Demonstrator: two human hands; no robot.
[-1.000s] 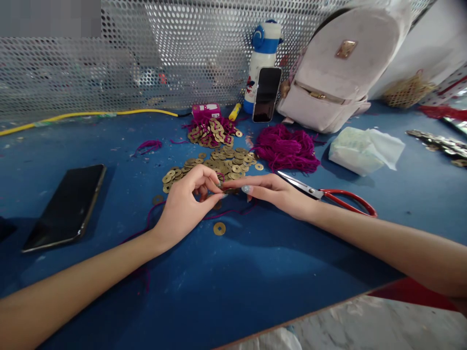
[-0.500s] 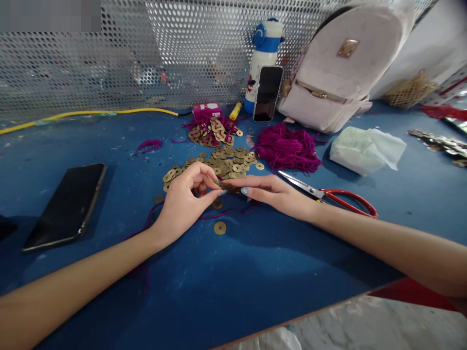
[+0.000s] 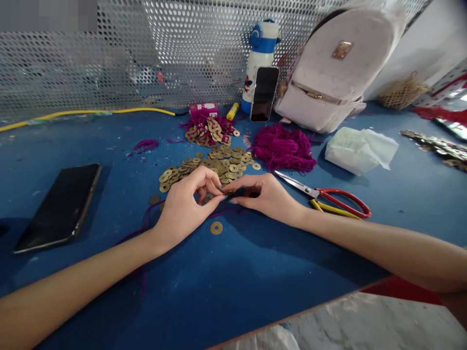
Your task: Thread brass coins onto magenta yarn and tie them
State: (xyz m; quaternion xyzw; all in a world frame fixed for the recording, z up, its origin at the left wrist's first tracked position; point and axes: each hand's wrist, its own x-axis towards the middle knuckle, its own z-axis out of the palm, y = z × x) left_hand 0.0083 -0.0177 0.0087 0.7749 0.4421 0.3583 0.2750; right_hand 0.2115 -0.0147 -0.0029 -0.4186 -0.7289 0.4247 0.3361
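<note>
My left hand [image 3: 186,204] is closed in a pinch, thumb and index finger together at the edge of a brass coin [image 3: 229,192]. From the other side my right hand [image 3: 268,198] curls its thumb and index finger around the same coin, which the fingertips partly hide. A purple cord [image 3: 146,216] runs beneath my left hand and shows again below the fingertips. One loose coin with a square hole [image 3: 216,228] lies flat on the blue table in front of my hands. Just behind them spreads a heap of similar coins [image 3: 222,158].
Red-handled scissors [image 3: 310,190] lie right of my right hand, near a purple yarn bundle [image 3: 282,148]. Coins tied with purple cord [image 3: 209,131] sit farther back. A phone [image 3: 60,206] lies left; another phone [image 3: 264,95] leans on a bottle [image 3: 260,53] beside a backpack [image 3: 339,73].
My right hand's fingers have gone from stretched nearly flat to bent, with the index fingertip now against my left fingertips. The whole view has shifted slightly.
</note>
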